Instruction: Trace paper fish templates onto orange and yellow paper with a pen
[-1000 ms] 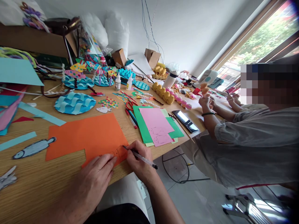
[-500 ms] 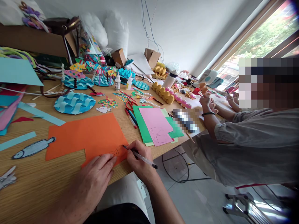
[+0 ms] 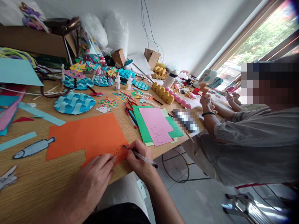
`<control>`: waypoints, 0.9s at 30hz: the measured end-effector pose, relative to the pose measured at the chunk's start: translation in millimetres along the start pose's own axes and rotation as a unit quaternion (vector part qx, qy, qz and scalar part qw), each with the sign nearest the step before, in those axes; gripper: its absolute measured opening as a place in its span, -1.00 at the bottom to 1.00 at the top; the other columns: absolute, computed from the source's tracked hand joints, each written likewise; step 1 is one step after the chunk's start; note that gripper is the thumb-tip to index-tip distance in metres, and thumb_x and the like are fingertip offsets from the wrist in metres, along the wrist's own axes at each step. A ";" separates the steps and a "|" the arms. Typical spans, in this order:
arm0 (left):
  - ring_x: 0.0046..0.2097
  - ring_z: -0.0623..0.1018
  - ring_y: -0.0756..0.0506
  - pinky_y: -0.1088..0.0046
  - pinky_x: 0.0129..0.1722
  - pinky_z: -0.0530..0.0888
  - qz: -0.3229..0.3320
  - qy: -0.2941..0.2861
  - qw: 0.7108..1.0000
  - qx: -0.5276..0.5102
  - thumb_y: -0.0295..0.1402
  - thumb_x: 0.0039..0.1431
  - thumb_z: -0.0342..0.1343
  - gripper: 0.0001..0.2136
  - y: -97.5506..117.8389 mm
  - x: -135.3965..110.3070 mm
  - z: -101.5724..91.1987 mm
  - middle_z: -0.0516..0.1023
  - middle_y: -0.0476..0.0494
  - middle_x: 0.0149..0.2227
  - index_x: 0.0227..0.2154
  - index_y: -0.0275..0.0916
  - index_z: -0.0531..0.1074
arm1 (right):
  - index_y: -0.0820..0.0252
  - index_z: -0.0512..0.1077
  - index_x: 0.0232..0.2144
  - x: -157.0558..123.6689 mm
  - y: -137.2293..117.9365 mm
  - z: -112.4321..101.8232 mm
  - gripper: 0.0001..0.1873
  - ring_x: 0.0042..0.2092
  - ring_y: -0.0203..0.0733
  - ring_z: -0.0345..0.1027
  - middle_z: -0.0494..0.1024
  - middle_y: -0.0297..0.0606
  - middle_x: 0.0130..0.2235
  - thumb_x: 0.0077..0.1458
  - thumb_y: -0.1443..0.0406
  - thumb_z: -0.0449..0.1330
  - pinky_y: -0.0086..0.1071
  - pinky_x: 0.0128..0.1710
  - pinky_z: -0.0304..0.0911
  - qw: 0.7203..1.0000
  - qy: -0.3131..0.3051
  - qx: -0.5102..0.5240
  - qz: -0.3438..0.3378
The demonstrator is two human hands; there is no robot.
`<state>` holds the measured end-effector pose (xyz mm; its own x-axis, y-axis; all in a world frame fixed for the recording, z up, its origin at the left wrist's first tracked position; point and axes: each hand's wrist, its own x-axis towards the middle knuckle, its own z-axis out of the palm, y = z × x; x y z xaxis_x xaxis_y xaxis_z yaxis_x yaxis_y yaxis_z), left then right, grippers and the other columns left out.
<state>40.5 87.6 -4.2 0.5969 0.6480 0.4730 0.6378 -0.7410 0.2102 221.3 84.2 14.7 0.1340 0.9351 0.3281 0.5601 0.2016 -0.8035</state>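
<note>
My right hand (image 3: 140,157) grips a black-capped pen (image 3: 146,160), its tip touching an orange sheet of paper (image 3: 93,133). A small fish outline (image 3: 118,151) is drawn in dark ink near the sheet's right edge. Flat on the lower part of that sheet lies my left hand (image 3: 95,172), fingers stretched out beside the drawing. Left of the sheet is a grey-blue paper fish (image 3: 34,148) with a black outline. Pink paper (image 3: 156,122) with fish drawings rests on green paper (image 3: 140,126) to the right.
Behind the sheet stand a blue woven paper disc (image 3: 74,102), two glue bottles (image 3: 117,82) and red-handled scissors (image 3: 129,105). Silver scissors (image 3: 8,179) lie at the left. Egg-carton strips (image 3: 163,92) run along the back. A co-worker (image 3: 252,130) sits at the right, hands raised.
The pen tip has shifted very slightly on the orange paper. My left hand keeps its place. At the right, the co-worker's head has moved a little.
</note>
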 end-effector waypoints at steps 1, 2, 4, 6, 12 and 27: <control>-0.21 0.57 -0.12 0.37 -0.22 0.52 0.002 0.000 1.000 0.005 -0.42 0.25 -0.22 -0.70 0.2 0.5 -0.7 0.59 -0.10 -0.22 -0.12 -0.18 0.40 | 0.19 0.33 -0.55 0.1 0.3 0.1 -0.90 -0.59 -0.41 0.10 0.30 -0.46 -0.60 -0.12 0.43 0.04 -0.53 -0.58 -0.02 1.000 0.002 0.000 0.003; -0.21 0.58 -0.12 0.37 -0.23 0.52 0.005 0.001 1.000 0.010 -0.42 0.25 -0.22 -0.70 0.4 0.9 -1.2 0.59 -0.10 -0.22 -0.12 -0.19 0.41 | 0.19 0.33 -0.54 0.2 0.6 0.0 -0.90 -0.59 -0.42 0.09 0.29 -0.47 -0.60 -0.12 0.44 0.04 -0.54 -0.58 -0.03 1.000 0.003 0.001 0.007; -0.22 0.58 -0.12 0.37 -0.24 0.52 0.010 0.006 1.000 0.015 -0.42 0.25 -0.22 -0.69 1.1 1.5 -1.6 0.59 -0.10 -0.23 -0.12 -0.19 0.41 | 0.19 0.34 -0.53 0.2 0.8 -0.5 -0.90 -0.61 -0.42 0.08 0.26 -0.49 -0.62 -0.11 0.43 0.04 -0.54 -0.60 -0.04 1.000 0.001 0.006 0.017; -0.23 0.58 -0.12 0.36 -0.24 0.51 0.007 0.016 1.000 0.012 -0.42 0.25 -0.22 -0.69 1.9 1.6 -1.1 0.60 -0.10 -0.24 -0.13 -0.18 0.42 | 0.20 0.34 -0.53 0.1 0.4 -1.0 -0.90 -0.61 -0.42 0.07 0.25 -0.49 -0.63 -0.10 0.43 0.04 -0.54 -0.61 -0.05 1.000 0.000 0.007 0.022; -0.22 0.57 -0.12 0.37 -0.22 0.50 0.008 0.024 1.000 0.003 -0.43 0.25 -0.21 -0.69 1.9 1.1 1.3 0.59 -0.10 -0.23 -0.15 -0.18 0.44 | 0.20 0.36 -0.51 -0.2 0.4 -0.2 -0.89 -0.59 -0.42 0.10 0.30 -0.47 -0.60 -0.09 0.43 0.04 -0.54 -0.59 -0.03 1.000 -0.003 -0.005 0.010; -0.16 0.56 -0.13 0.37 -0.14 0.49 -0.010 0.035 0.999 -0.013 -0.40 0.28 -0.21 -0.67 1.1 -2.3 1.4 0.57 -0.14 -0.18 -0.09 -0.21 0.46 | 0.18 0.35 -0.47 -10.3 6.2 -0.3 -0.91 -0.57 -0.36 0.16 0.32 -0.45 -0.60 -0.01 0.37 0.04 -0.49 -0.56 0.08 0.992 0.111 0.062 -0.019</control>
<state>40.6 85.5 -6.3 0.5491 0.6491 0.5265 0.6353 -0.7335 0.2418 223.6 75.7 6.5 0.2998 0.8417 0.4490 0.4659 0.2816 -0.8389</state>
